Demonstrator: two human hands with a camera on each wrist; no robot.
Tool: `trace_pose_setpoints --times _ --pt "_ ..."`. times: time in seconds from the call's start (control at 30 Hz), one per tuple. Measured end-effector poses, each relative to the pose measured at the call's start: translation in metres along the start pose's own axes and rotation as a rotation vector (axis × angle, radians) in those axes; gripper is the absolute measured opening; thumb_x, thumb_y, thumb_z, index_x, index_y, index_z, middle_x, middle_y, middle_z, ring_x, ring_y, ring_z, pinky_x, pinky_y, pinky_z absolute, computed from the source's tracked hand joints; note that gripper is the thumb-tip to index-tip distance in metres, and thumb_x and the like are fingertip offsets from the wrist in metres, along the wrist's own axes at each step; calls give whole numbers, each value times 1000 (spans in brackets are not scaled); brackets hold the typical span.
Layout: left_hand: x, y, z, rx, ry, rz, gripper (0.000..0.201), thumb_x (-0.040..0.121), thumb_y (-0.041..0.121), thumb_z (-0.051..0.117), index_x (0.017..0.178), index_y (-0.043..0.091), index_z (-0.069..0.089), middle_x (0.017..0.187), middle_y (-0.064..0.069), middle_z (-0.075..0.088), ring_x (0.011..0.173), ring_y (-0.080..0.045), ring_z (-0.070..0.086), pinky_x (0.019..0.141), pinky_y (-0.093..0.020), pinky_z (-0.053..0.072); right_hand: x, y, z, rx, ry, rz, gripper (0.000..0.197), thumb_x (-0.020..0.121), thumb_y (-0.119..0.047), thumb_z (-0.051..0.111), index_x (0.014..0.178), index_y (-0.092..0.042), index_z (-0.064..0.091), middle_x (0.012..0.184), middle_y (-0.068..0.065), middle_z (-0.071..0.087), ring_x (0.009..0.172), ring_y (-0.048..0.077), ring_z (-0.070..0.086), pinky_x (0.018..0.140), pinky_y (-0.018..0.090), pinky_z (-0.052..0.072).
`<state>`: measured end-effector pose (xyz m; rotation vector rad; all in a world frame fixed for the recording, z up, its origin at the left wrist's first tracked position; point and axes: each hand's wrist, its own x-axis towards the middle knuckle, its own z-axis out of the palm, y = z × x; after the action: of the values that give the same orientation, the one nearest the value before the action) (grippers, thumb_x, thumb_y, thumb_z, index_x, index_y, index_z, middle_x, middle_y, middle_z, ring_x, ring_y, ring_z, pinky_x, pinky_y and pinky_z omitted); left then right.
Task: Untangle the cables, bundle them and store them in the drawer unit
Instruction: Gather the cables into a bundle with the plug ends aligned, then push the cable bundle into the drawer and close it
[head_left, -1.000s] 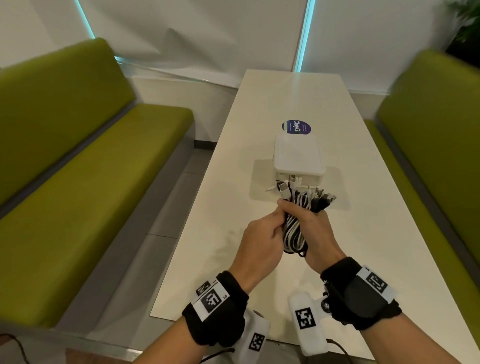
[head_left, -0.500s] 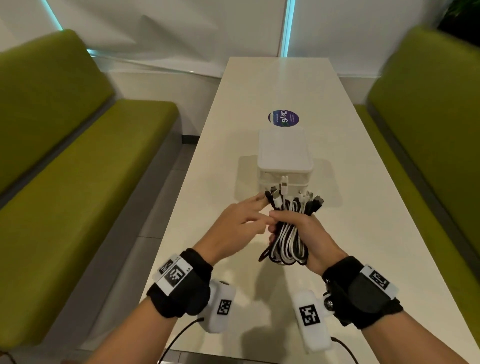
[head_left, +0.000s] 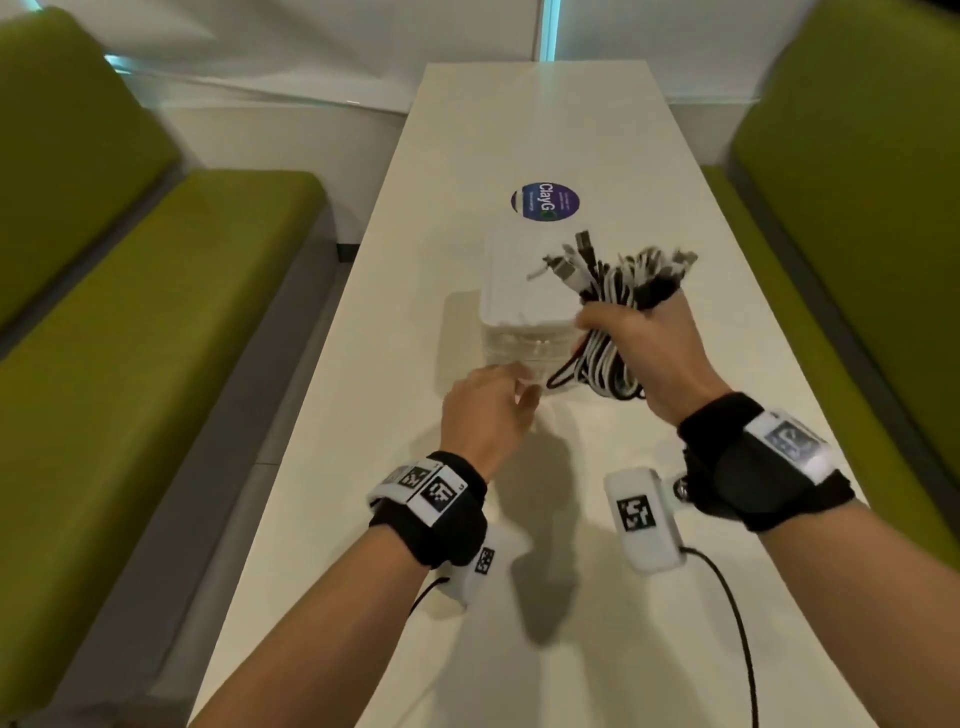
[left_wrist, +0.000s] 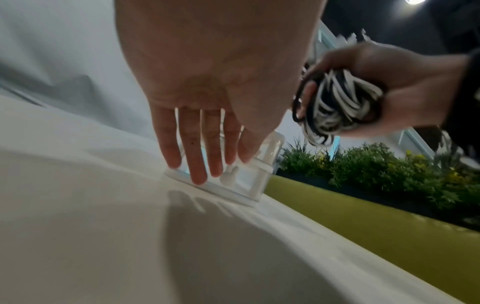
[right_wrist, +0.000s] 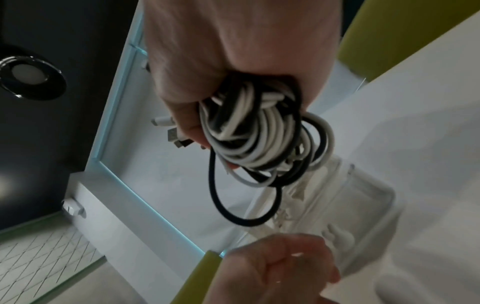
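Observation:
My right hand (head_left: 618, 332) grips a coiled bundle of black and white cables (head_left: 605, 364), lifted above the right side of the white drawer unit (head_left: 514, 296); the plug ends (head_left: 613, 270) stick up past my fist. The right wrist view shows the cable bundle (right_wrist: 259, 133) wrapped by my right hand (right_wrist: 207, 98), with one black loop hanging down. My left hand (head_left: 519, 387) holds nothing and reaches low to the unit's front. Its fingers (left_wrist: 197, 164) are straight against the clear drawer front of the drawer unit (left_wrist: 259, 181), beside a small white knob (left_wrist: 230, 176). The drawers look closed.
The drawer unit stands mid-way along a long white table (head_left: 519, 597), with a round purple sticker (head_left: 544, 201) behind it. Green benches flank the table on the left (head_left: 156, 322) and right (head_left: 857, 208). Plants (left_wrist: 376, 168) line the back of the right bench.
My left hand has let go of the bundle and dropped to the drawer unit's front. My right hand has carried the bundle up and to the right. The view has moved closer.

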<state>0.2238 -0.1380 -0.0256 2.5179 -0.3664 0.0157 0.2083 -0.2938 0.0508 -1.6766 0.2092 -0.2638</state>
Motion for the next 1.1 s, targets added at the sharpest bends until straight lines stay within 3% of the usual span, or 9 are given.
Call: trace_pose_setpoints --times 0.1,0.2,0.37,0.47,0.53,0.77,0.87,1.0,1.1 --pt "9 9 3 138 -15 -60 35 91 46 55 103 17 71 102 -9 70 95 -35 63 81 -37 49 15 6 2 -153 -94 56 25 65 -16 68 80 3 62 70 9 60 66 22 59 64 43 50" --pt "16 21 6 245 -26 -92 42 93 46 52 110 10 66 109 -13 65 102 -36 59 81 -36 43 10 19 7 -243 -186 142 40 56 -30 72 88 -6 70 90 3 75 83 17 69 80 36 53" --pt "18 25 5 249 -7 -121 36 93 43 54 108 11 61 103 -8 65 97 -32 61 72 -32 40 -2 21 5 -226 -154 172 50 58 -26 73 101 -1 67 106 12 72 103 26 68 96 49 51" --pt "4 22 2 256 -23 -103 28 92 39 56 97 13 64 82 -3 55 84 -27 61 64 -28 33 -21 11 1 -191 -164 201 37 55 -22 71 85 0 68 81 9 71 76 25 67 80 39 52" --pt "-12 22 0 239 -28 -96 28 91 40 58 97 14 64 74 2 47 71 -21 54 61 -27 33 -38 10 -1 -163 -176 227 47 52 -26 73 87 5 65 74 13 62 68 25 58 71 41 46" --pt "-89 19 -4 232 -62 -19 33 90 43 56 92 11 65 89 -9 67 83 -32 65 67 -32 46 -105 10 0 -179 -180 255 61 50 -33 76 91 9 62 75 25 63 63 33 56 64 56 49" --pt "-120 23 -8 307 -123 -33 37 91 43 55 94 9 68 93 -11 67 87 -34 63 69 -33 42 -131 5 3 -160 -172 241 58 48 -35 74 94 1 69 89 29 69 75 47 64 74 58 54" --pt "-159 24 -11 353 -178 -44 36 91 45 54 90 12 70 89 -9 68 84 -32 64 66 -33 41 -149 10 3 -152 -172 249 76 49 -36 75 107 9 57 88 36 62 64 30 54 65 51 48" --pt "-186 28 -11 397 -216 -37 42 94 50 49 93 13 69 90 -9 68 85 -29 63 68 -32 41 -157 9 -1 -140 -185 261 71 50 -34 75 106 7 58 76 25 57 66 29 50 68 49 45"
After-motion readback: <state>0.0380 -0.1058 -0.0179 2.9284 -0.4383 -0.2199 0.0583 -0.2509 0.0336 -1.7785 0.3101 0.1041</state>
